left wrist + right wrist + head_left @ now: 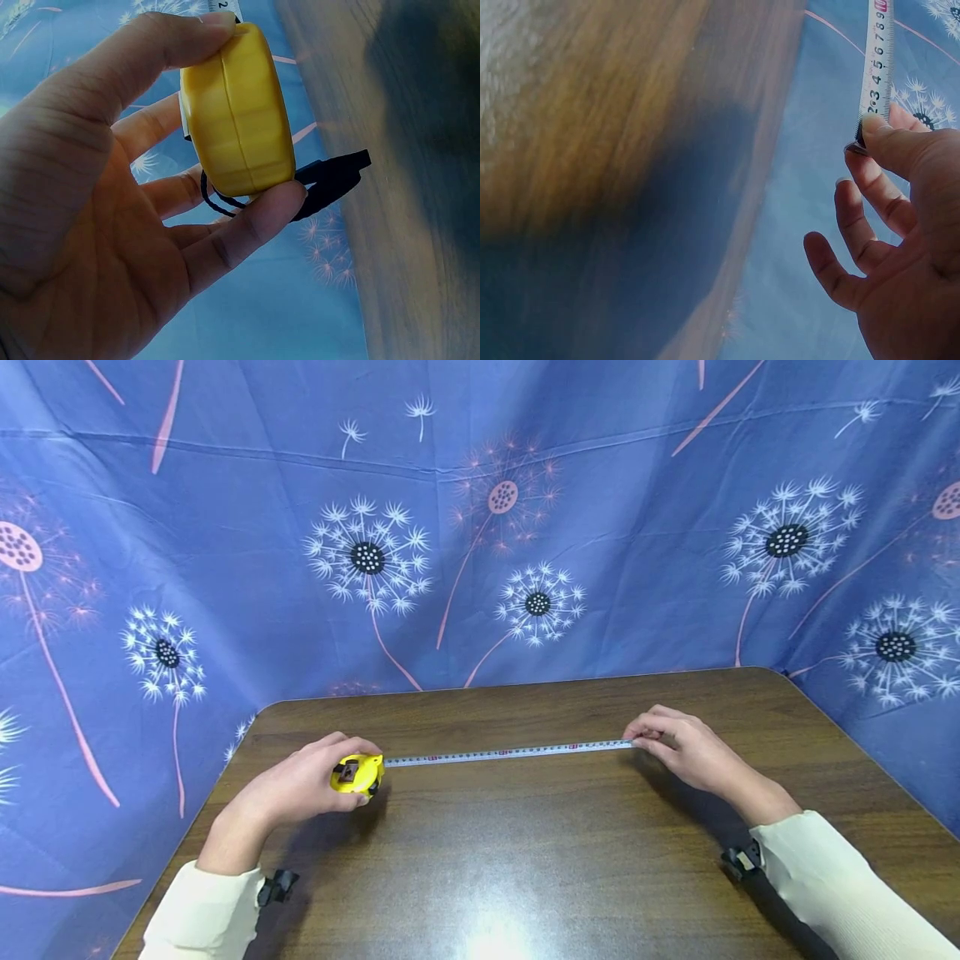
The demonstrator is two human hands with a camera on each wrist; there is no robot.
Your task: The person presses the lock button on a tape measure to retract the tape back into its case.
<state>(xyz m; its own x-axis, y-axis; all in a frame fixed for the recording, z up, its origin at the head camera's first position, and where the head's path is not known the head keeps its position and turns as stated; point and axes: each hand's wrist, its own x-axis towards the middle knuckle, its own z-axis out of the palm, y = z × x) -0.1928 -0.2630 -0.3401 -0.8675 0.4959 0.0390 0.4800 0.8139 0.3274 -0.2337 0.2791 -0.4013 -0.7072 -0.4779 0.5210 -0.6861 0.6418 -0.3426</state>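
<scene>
A yellow tape measure (358, 774) sits in my left hand (303, 781), which grips its case between thumb and fingers. In the left wrist view the yellow case (238, 112) shows its ribbed edge, with a black wrist cord (330, 184) hanging from it. The white blade (502, 754) runs out straight to the right above the table. At its far end my right hand (686, 747) pinches the tip between thumb and forefinger. In the right wrist view the blade's numbers (877, 67) lead away from the thumb, and the other fingers are spread loosely below.
A brown wood-grain table (480, 835) lies beneath both hands, with a bright glare spot near its front. Behind and beside it hangs a blue cloth (630, 485) printed with dandelions. Small black devices are strapped at both sleeves.
</scene>
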